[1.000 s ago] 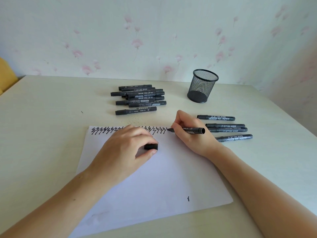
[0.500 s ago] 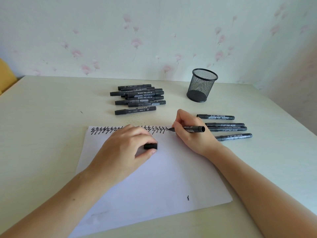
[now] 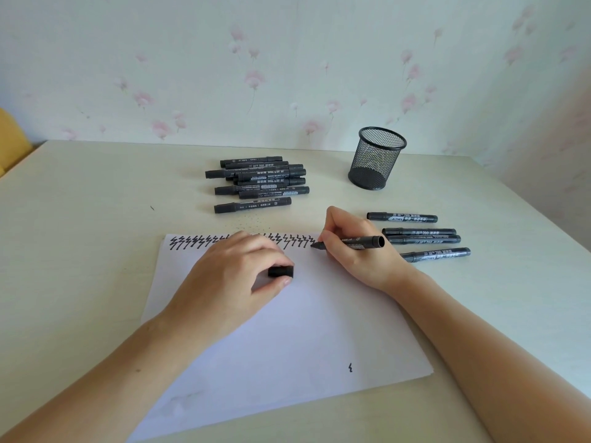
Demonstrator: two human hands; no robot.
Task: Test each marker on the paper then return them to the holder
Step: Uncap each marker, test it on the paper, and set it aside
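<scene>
Head view: right hand point(image 3: 355, 247) grips an uncapped marker point(image 3: 351, 243), tip on the paper point(image 3: 287, 340) at 12 o'clock. Left hand point(image 3: 236, 276) pinches its cap point(image 3: 280, 271).

Setting: room in a home, likely a desk corner.
Walls: pale wallpaper point(image 3: 287, 75) printed with pink flowers, meeting at a corner on the right.
Surface: cream table point(image 3: 80, 219) pushed against the wall.
Edge: yellow furniture point(image 3: 9, 145) at far left.

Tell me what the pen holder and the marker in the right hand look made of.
Pen holder: black wire mesh, likely painted metal; the wall shows through its grid. Marker: smooth black barrel with printed label, probably plastic, though the look leaves this open.
</scene>
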